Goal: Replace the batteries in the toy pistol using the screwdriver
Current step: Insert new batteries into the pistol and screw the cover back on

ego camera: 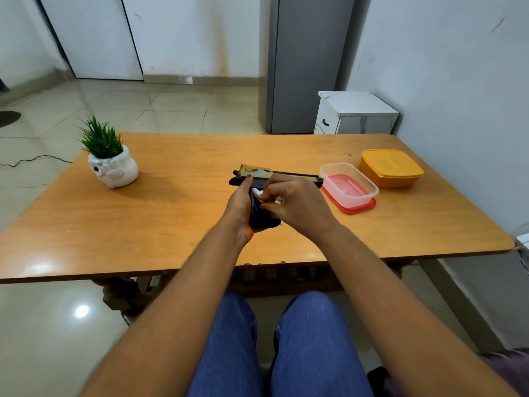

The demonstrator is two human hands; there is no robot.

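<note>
- Head view, middle of the frame: toy pistol (259,179), black and gold, held just above the wooden table (171,213), barrel pointing toward the right side of the frame.
- Left hand (240,206) wrapped around the pistol's black handle from the left, thumb up along the back end.
- Right hand (294,200) curled over the handle from the right, fingertips (264,200) pinching at a small white bit in the open part of the handle. Too small to tell if that bit is a battery.
- Something small and pale also peeking out under the right hand's fingers; cannot tell what.
- Right of the pistol, near the barrel tip: clear box (350,184) standing on a red lid (357,209).
- Further right, toward the upper right of the table: yellow box (390,167) with its lid on, just beside the clear box.
- Left part of the table: green plant (100,138) in a white pot (114,170), well apart from the hands.
- Bottom of the frame: two knees in blue jeans (312,345) below the table edge.
- Top of the frame: white cabinet (355,113) by the wall, behind the table.
</note>
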